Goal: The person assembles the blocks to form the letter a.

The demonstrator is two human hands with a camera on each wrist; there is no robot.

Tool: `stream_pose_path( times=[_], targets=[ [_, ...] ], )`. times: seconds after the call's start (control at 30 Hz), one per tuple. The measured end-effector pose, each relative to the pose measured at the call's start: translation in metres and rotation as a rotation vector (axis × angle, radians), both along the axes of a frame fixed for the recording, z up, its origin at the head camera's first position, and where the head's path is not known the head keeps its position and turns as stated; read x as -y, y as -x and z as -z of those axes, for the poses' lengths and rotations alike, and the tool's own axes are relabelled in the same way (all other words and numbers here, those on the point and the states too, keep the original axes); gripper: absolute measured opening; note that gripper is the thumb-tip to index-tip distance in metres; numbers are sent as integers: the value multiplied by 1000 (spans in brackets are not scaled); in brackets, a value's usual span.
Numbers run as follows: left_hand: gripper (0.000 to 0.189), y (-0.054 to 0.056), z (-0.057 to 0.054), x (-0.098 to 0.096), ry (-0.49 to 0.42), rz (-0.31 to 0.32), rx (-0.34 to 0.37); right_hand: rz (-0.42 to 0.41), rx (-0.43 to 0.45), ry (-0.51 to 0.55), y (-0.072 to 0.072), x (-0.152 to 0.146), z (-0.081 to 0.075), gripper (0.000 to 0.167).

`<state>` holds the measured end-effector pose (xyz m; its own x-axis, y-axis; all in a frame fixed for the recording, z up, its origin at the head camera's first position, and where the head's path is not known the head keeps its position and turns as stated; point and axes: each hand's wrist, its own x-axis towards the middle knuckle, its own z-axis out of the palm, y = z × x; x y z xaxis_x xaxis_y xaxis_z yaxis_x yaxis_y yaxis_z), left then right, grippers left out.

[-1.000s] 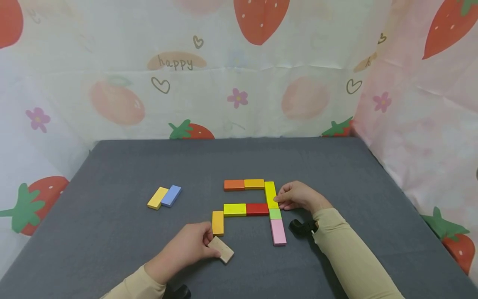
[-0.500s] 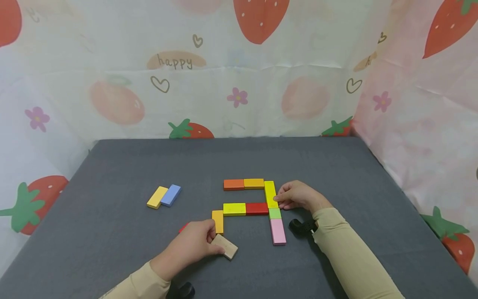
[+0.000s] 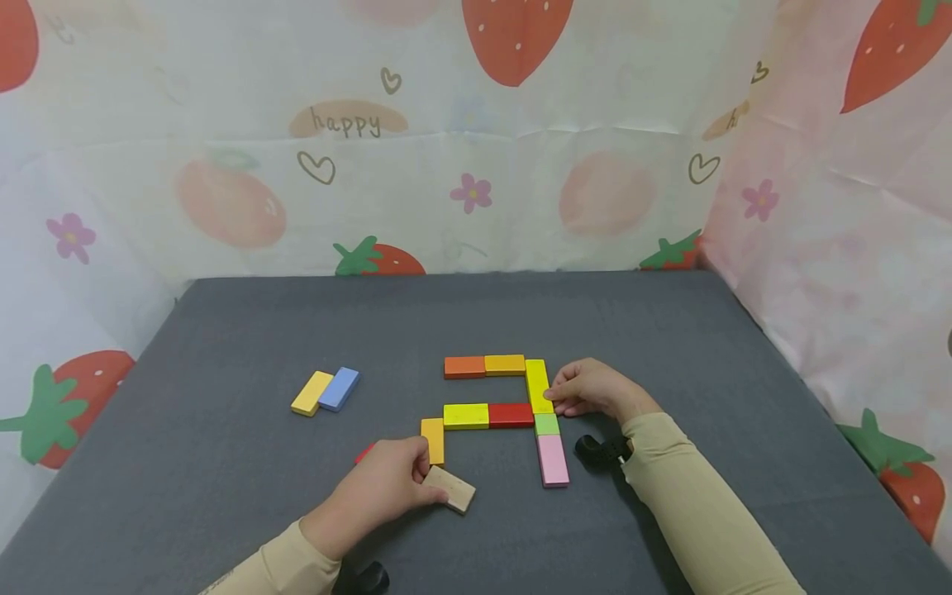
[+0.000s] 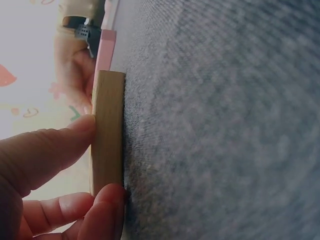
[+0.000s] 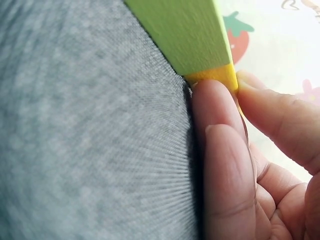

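My left hand [image 3: 383, 483] pinches a plain wooden domino block [image 3: 451, 489] between thumb and fingers, low over the cloth and slanted. Its upper left corner meets the near end of an amber block [image 3: 433, 440]. In the left wrist view the wooden block [image 4: 108, 135] stands edge-on between thumb and fingertips. My right hand [image 3: 601, 390] holds the right side of a bright yellow block [image 3: 537, 385], thumb at its top edge and fingers along its side. In the right wrist view a green block [image 5: 187, 37] touches the end of that yellow block [image 5: 215, 75].
An orange block [image 3: 464, 368], another amber one [image 3: 505, 364], a lime-yellow one [image 3: 466, 416], a red one [image 3: 511, 416] and a pink one [image 3: 553, 460] continue the joined rows. A yellow-orange block [image 3: 311, 393] and a blue one [image 3: 339, 389] lie left. Behind my left hand peeks a red corner [image 3: 364, 452].
My left hand has shifted slightly right and away from me, turning the wooden block a little flatter across. A red corner now shows behind this hand. The right hand has stayed in place.
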<state>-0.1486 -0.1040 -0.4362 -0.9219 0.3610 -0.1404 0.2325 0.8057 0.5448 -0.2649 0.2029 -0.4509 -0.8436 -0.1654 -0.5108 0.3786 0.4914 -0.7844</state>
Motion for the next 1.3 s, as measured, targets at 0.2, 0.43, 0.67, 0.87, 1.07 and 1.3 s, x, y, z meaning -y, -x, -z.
stream_pose_path(
  times=[0.2, 0.43, 0.67, 0.87, 1.07, 1.3],
  targets=[
    [33, -1, -3, 1, -7, 58, -54, -3, 1, -3, 0, 0, -1, 19],
    [31, 0, -3, 0, -50, 147, 31, 3, 2, 0, -1, 0, -2, 18],
    [24, 2, -5, 1, -19, 222, 49, -1, 7, 5, -1, 1, -4, 17],
    [24, 6, -7, 6, -20, 297, 5, 1, 9, 5, -1, 1, -4, 17],
    [23, 12, -8, 10, 25, 368, -2, -1, 7, 0, -1, 1, -3, 18],
    [25, 16, -10, 11, 61, 392, 11, 1, 6, 3, -2, 2, -4, 17]
  ],
)
